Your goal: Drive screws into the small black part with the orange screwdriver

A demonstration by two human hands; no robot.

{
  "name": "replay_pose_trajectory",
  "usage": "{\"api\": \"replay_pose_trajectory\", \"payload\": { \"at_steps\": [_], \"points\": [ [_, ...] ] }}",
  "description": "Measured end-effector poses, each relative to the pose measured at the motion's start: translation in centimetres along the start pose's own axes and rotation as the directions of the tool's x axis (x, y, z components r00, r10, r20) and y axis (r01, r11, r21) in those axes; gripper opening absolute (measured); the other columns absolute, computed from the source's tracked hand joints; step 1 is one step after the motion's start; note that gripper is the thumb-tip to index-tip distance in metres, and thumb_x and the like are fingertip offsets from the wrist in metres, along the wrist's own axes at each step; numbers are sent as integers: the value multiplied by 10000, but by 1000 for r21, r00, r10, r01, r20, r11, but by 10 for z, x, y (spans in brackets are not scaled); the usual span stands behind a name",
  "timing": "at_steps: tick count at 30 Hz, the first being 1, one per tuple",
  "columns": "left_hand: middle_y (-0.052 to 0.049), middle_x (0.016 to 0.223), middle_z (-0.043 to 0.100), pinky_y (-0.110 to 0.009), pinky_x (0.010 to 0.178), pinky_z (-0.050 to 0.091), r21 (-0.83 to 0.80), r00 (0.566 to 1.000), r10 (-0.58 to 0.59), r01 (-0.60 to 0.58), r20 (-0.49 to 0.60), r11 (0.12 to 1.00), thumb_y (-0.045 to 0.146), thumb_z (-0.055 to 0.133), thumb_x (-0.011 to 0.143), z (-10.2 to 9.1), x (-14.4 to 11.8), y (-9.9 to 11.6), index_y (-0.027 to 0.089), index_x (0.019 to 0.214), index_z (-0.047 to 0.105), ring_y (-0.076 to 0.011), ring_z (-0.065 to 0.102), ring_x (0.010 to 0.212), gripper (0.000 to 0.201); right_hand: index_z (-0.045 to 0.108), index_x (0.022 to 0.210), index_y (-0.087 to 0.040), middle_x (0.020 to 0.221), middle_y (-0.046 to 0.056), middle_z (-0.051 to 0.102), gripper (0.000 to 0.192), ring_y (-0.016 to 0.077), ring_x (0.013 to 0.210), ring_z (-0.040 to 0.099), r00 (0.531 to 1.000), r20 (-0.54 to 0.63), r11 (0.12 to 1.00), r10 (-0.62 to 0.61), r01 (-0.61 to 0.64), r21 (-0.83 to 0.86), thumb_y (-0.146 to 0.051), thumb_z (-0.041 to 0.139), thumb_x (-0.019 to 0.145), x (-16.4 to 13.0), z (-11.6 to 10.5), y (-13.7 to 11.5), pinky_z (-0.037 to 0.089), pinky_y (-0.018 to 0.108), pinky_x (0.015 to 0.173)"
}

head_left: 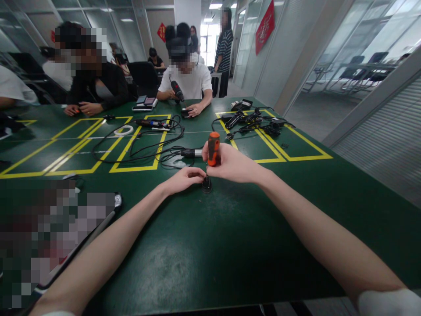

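— Right hand (230, 164) wrapped shut round an orange screwdriver (213, 148), held upright, tip down. Left hand (186, 177) pinched closed on a small black part (207, 184), at nine o'clock of it.

— Where on the counter (204, 245)?

— Part sitting flat on the green top, dead centre, straight under the screwdriver. Handle at twelve o'clock of the part, apparently touching through the bit; contact point too small to confirm.

— How likely to handle?

— Looks light and rigid, probably hard plastic or metal. Small and round, so apt to spin or skid on the smooth top under torque. Best pinched at the sides, low, near the base, as now. Screwdriver stubby and stiff; ribbed orange handle looks grippy, fine to hold round the middle.

— Anything near?

— Grey tool (192, 153) with black cables (144, 145) at eleven o'clock, just past the hands. White ring (123, 130) further off at ten. Chargers (253, 120) in a tangle at one o'clock, well apart. Yellow tape (292, 157) marking boxes across the far half. Two seated people on the far side, own hands on the counter, well clear; one holding a dark tool (177, 91).
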State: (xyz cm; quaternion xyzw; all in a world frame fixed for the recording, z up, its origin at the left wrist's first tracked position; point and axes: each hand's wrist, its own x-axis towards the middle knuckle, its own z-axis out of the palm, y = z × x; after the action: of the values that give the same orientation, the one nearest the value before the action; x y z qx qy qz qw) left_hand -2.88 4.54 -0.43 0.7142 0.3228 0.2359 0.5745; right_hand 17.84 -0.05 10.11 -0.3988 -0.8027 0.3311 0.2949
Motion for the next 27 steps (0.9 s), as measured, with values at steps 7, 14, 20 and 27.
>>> {"api": "replay_pose_trajectory", "payload": {
  "at_steps": [7,14,20,27],
  "points": [
    [-42,967,792,-328,960,527,7,1000,-9,9,10,1000,184,704,766,-2,0,0,132,1021,771,-188,711,943,269,526,847,-218,736,-41,505,155,146,644,460,1000,-21,999,-13,12,-36,-243,622,728,-1,2,-3,381,299,629],
    [-18,877,766,-284,831,505,56,1000,1,-2,30,998,217,817,697,-5,-5,13,132,1002,777,-145,647,798,318,534,828,-215,764,-23,544,131,157,676,486,999,-30,996,-34,31,-81,-247,617,733,-3,0,-5,390,312,672],
    [-3,831,735,-286,811,506,57,998,-20,17,56,998,278,910,650,-3,-7,18,148,891,752,-131,623,767,316,525,857,-211,767,-25,537,181,153,680,467,997,39,998,-66,66,12,-249,634,718,-1,-1,-1,376,301,653],
    [8,798,714,-289,815,514,36,996,-62,60,66,998,321,961,604,-4,-7,19,157,871,746,-128,619,758,379,535,869,-211,793,-22,537,207,151,696,465,996,72,998,-45,42,41,-218,652,699,-2,-3,-2,377,294,648]
  ]
}}
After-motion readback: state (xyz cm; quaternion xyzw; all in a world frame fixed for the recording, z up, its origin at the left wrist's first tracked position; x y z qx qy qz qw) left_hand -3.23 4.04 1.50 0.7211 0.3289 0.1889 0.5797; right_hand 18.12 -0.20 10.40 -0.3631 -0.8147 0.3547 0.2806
